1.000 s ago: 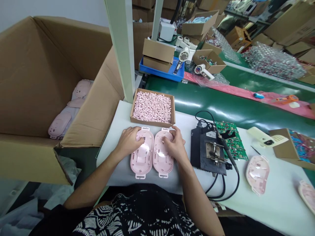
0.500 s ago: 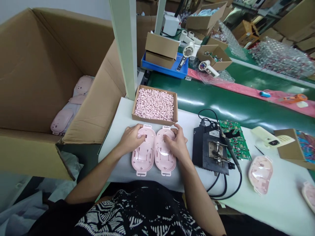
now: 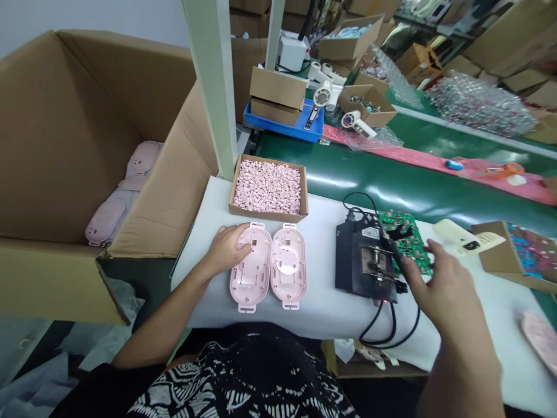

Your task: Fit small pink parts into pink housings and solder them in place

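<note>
Two pink oval shells lie side by side on the white table, hollow side up. My left hand (image 3: 228,248) grips the upper left edge of the left shell (image 3: 250,270), thumb inside and fingers at the rim. The right shell (image 3: 288,267) lies untouched beside it. Further right, my right hand (image 3: 439,284) is over the soldering iron's handle (image 3: 402,264), thumb and fingers apart, near the green circuit boards (image 3: 413,235). The black soldering device (image 3: 365,261) stands just left of it.
Behind the shells sits a box of small pink parts (image 3: 267,186). A large carton (image 3: 161,209) with pink shells stands left, beside a post (image 3: 213,87). Another pink shell (image 3: 539,339) lies far right, near a box of wires (image 3: 507,255).
My right hand has left the right shell and moved right, over the soldering iron. It now covers where a pink shell lay. My left hand stays on the left shell. The view has shifted slightly.
</note>
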{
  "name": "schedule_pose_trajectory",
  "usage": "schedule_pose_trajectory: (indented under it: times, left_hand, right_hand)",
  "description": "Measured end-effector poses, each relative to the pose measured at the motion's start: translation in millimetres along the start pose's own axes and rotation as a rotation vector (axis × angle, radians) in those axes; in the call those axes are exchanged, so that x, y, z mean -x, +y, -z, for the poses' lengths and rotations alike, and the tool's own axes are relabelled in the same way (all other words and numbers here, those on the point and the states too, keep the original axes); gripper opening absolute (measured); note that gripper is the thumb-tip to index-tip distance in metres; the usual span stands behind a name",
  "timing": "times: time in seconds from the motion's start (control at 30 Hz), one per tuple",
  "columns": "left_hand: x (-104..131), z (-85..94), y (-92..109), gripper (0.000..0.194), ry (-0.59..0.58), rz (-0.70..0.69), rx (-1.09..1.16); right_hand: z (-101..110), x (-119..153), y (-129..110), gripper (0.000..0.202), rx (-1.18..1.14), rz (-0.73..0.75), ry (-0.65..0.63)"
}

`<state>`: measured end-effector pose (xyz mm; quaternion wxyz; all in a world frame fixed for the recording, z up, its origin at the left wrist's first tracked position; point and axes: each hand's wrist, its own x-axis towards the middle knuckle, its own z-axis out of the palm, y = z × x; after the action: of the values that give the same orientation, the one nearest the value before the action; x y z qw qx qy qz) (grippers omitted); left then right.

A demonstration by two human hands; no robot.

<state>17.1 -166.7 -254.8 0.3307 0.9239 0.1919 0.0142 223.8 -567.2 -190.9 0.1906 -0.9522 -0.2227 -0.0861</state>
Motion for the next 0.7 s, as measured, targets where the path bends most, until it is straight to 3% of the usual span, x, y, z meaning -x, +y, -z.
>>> schedule_pose_trajectory:
  times: [0.07,0.13,0.23,0.33,0.4,0.5,0.57,0.63,0.7]
  left_hand:
    - [-2,-0.2,-1,0.055,0.016,-0.010,-0.001]
    - [-3,-0.5,-2,0.056,0.042,-0.016,-0.017]
    - [-4,-0.8,-3,0.055,0.076,-0.020,-0.048]
    - [-1,-0.5,-2,0.054,0.095,-0.029,-0.037]
    - [5,-0.4,0,0.057,0.118,-0.018,0.011]
    - [14,-1.8,1,0.060,0.153,-0.001,0.145]
    - [18,-3.7,0,0.043,0.161,-0.037,0.212]
    - [21,-6.0,-3,0.022,0.173,-0.114,0.235]
    - [25,-8.1,-6,0.016,0.192,-0.191,0.223]
  right_hand:
    - [-5,-5,29,0.070,0.012,-0.054,-0.177]
    - [-15,-9,42,0.069,-0.041,-0.052,-0.254]
    - [-25,-16,39,0.055,-0.111,0.028,-0.273]
    - [-18,-20,27,0.037,-0.226,0.048,-0.238]
    - [-4,-18,18,0.027,-0.470,0.011,-0.116]
    - [19,-8,-3,0.024,-1.105,-0.080,0.088]
    - [27,0,-26,0.038,-1.466,-0.092,0.188]
    - [23,7,-54,0.030,-1.659,-0.053,0.139]
    - [5,14,-83,0.005,-1.679,0.070,-0.015]
